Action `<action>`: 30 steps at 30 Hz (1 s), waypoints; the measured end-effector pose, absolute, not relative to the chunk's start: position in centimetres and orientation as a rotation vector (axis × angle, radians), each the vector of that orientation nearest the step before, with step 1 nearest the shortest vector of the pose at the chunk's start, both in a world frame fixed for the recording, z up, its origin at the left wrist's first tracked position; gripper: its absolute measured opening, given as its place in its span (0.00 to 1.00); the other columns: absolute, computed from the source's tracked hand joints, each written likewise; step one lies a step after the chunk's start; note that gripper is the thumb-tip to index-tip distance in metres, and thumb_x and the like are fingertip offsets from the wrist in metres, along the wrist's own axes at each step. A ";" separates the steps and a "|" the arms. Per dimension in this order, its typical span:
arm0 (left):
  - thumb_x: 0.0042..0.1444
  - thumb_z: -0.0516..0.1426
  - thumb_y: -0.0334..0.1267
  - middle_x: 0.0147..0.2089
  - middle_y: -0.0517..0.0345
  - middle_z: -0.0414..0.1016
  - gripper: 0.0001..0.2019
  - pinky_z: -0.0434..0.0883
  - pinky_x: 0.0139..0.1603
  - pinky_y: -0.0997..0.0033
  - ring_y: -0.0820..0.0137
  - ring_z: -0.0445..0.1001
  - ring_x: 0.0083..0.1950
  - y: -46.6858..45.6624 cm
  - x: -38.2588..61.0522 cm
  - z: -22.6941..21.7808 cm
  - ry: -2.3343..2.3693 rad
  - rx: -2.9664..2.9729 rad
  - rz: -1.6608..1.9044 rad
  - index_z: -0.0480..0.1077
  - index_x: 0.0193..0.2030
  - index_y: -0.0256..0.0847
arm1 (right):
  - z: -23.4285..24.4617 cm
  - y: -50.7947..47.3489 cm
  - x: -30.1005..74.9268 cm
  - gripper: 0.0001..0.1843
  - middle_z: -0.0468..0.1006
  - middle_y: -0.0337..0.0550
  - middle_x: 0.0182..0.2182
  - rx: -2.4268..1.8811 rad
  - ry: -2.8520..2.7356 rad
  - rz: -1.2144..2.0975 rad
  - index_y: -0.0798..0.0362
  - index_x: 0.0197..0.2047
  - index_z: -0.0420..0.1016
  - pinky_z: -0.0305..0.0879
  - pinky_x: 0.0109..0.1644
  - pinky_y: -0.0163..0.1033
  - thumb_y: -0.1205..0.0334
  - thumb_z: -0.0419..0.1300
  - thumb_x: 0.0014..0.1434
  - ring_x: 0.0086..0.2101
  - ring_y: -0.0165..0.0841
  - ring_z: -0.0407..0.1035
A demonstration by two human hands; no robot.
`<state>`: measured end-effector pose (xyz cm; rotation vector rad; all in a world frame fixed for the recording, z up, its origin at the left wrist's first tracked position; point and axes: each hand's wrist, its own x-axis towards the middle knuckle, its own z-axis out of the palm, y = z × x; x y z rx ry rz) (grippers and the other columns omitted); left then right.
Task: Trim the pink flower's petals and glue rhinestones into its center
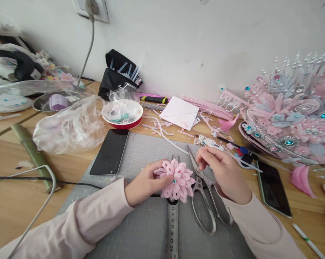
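My left hand [143, 183] is closed around a pink layered fabric flower [175, 180] with a small teal gem at its centre, holding it just above the grey cutting mat [141, 230]. To the flower's right, my right hand [221, 171] has its fingers pinched together; what they hold is too small to make out. Large silver scissors [205, 198] lie on the mat between and under the two hands, blades pointing away from me. A metal ruler [172, 230] lies on the mat below the flower.
A dark phone [110, 151] rests at the mat's upper left, another phone [274, 189] at the right. A red-rimmed bowl [122, 114] of beads, a clear plastic bag [71, 127], white paper [179, 112] and pink scraps sit behind. A large pink jewelled headdress [289, 122] fills the right side.
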<state>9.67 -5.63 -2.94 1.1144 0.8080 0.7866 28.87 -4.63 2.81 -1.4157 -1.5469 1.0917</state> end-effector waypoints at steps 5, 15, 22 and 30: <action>0.46 0.60 0.47 0.31 0.58 0.71 0.15 0.64 0.38 0.71 0.69 0.68 0.35 -5.6 9.6 -2.8 0.809 1.112 0.781 0.68 0.33 0.36 | 2.6 -4.6 29.0 0.18 0.66 0.35 0.17 -1.403 -1.545 1.025 0.53 0.19 0.64 0.60 0.28 0.32 0.53 0.53 0.57 0.22 0.26 0.61; 0.46 0.60 0.47 0.30 0.57 0.72 0.15 0.65 0.35 0.72 0.70 0.69 0.33 -5.6 9.6 -2.4 0.817 1.111 0.760 0.69 0.32 0.36 | 2.4 -5.0 28.1 0.10 0.73 0.37 0.22 -1.422 -1.820 0.985 0.53 0.26 0.73 0.61 0.29 0.32 0.59 0.56 0.55 0.25 0.28 0.65; 0.47 0.60 0.45 0.33 0.56 0.74 0.14 0.66 0.37 0.71 0.69 0.70 0.35 -5.5 9.7 -2.6 0.820 1.009 0.767 0.70 0.35 0.36 | 2.6 -4.9 28.8 0.19 0.62 0.34 0.14 -1.505 -1.641 0.840 0.52 0.19 0.62 0.59 0.25 0.32 0.55 0.49 0.60 0.19 0.26 0.60; 0.55 0.53 0.41 0.35 0.55 0.74 0.11 0.66 0.36 0.72 0.70 0.70 0.36 -4.8 10.1 -3.2 0.768 0.761 1.007 0.71 0.38 0.36 | 1.1 -4.6 28.5 0.15 0.73 0.46 0.46 -1.415 -1.701 0.854 0.51 0.47 0.68 0.66 0.45 0.40 0.60 0.54 0.56 0.41 0.33 0.69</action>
